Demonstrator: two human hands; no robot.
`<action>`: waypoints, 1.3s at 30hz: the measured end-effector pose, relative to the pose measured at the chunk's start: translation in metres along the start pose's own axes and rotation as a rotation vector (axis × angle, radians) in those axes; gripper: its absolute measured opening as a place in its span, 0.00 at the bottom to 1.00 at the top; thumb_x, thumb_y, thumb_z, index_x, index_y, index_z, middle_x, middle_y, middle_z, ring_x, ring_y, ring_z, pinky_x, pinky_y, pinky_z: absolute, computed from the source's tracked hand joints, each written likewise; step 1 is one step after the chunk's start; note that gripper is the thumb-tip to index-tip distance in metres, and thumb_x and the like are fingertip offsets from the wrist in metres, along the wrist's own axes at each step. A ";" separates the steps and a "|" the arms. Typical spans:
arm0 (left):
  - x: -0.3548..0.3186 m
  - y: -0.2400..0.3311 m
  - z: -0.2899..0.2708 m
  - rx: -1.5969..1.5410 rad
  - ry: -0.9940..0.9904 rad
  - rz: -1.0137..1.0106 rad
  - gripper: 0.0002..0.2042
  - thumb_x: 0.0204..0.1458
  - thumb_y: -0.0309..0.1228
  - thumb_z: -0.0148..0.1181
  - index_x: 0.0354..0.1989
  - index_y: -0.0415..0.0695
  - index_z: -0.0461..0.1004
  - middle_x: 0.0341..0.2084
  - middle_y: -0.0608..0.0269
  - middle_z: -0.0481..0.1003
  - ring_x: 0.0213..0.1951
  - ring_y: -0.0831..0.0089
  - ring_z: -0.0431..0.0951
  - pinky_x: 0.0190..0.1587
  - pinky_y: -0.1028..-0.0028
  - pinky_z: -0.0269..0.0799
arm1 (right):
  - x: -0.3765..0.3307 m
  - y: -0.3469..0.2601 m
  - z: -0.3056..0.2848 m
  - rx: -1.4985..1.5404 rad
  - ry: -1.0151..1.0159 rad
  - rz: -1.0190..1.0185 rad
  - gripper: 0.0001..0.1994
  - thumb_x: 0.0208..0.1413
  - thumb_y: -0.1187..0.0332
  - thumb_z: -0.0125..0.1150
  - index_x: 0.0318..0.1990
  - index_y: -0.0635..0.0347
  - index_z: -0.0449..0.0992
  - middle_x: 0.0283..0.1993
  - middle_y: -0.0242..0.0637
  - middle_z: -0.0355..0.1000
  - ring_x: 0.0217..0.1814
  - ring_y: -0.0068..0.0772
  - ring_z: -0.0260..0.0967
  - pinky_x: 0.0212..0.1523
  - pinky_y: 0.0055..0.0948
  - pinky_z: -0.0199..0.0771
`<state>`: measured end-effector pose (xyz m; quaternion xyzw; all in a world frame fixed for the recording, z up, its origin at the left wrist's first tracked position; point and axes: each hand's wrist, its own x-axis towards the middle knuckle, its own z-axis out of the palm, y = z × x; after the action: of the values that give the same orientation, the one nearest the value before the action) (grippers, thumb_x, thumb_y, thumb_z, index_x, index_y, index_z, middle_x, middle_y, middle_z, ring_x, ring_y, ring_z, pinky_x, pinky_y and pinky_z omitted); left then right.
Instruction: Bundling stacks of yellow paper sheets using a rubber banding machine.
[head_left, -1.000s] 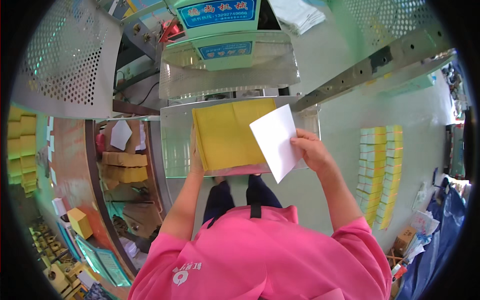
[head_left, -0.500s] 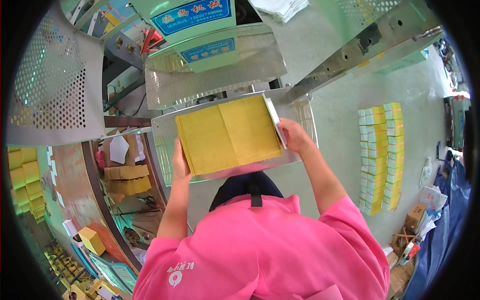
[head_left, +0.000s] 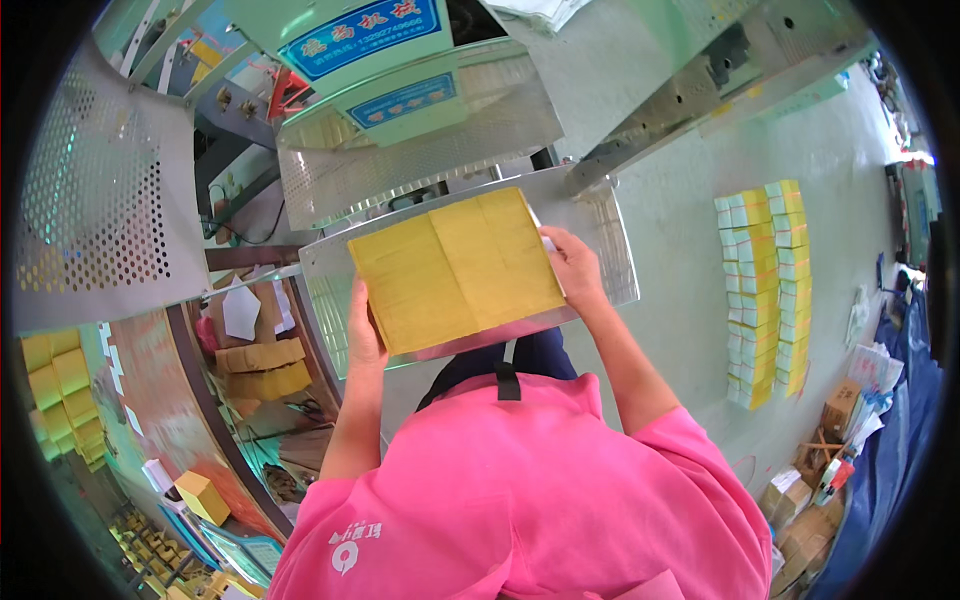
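Observation:
A thick stack of yellow paper sheets (head_left: pixel 455 270) lies flat on a perforated metal shelf (head_left: pixel 620 260) in front of me. My left hand (head_left: pixel 363 335) presses against the stack's left edge, fingers curled on it. At the opposite edge my right hand (head_left: pixel 572 268) grips the stack, with a bit of white paper showing at its fingertips. The white sheet is mostly out of sight. A green machine with blue plates (head_left: pixel 365 40) stands right behind the shelf.
A perforated metal guard (head_left: pixel 95 200) curves at the left. Rows of yellow and white paper bundles (head_left: pixel 765 290) lie on the floor to the right. Cardboard boxes (head_left: pixel 800 510) and a blue cloth (head_left: pixel 900 440) sit at lower right; yellow bundles (head_left: pixel 50 385) are stacked at far left.
A second ago my right hand held a white sheet above the stack. Now the sheet is nearly hidden at the stack's right edge and both hands clasp the yellow stack's sides.

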<state>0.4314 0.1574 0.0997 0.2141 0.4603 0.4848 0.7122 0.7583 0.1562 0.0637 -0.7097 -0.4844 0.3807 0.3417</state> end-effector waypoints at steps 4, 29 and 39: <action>-0.008 0.006 0.010 0.045 0.071 -0.012 0.27 0.63 0.50 0.44 0.60 0.41 0.64 0.55 0.60 0.70 0.56 0.67 0.70 0.57 0.67 0.66 | -0.005 -0.026 -0.008 -0.168 -0.029 0.001 0.18 0.49 0.75 0.52 0.49 0.49 0.77 0.44 0.41 0.74 0.46 0.46 0.72 0.48 0.38 0.72; -0.003 0.007 0.015 0.102 0.187 0.036 0.24 0.62 0.49 0.46 0.56 0.42 0.69 0.49 0.61 0.74 0.50 0.67 0.74 0.52 0.67 0.71 | 0.018 -0.051 -0.055 0.306 -0.518 -0.025 0.22 0.59 0.58 0.48 0.56 0.61 0.71 0.50 0.52 0.74 0.53 0.46 0.71 0.55 0.34 0.67; -0.006 0.004 0.023 0.016 0.206 0.033 0.25 0.62 0.50 0.46 0.56 0.42 0.68 0.49 0.61 0.74 0.50 0.68 0.74 0.52 0.68 0.71 | 0.011 -0.058 -0.041 0.008 -0.229 -0.097 0.16 0.57 0.67 0.42 0.46 0.65 0.73 0.42 0.61 0.72 0.47 0.63 0.69 0.49 0.49 0.67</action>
<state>0.4483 0.1573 0.1164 0.1762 0.5314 0.5124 0.6512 0.7717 0.1796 0.1302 -0.6361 -0.5524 0.4442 0.3049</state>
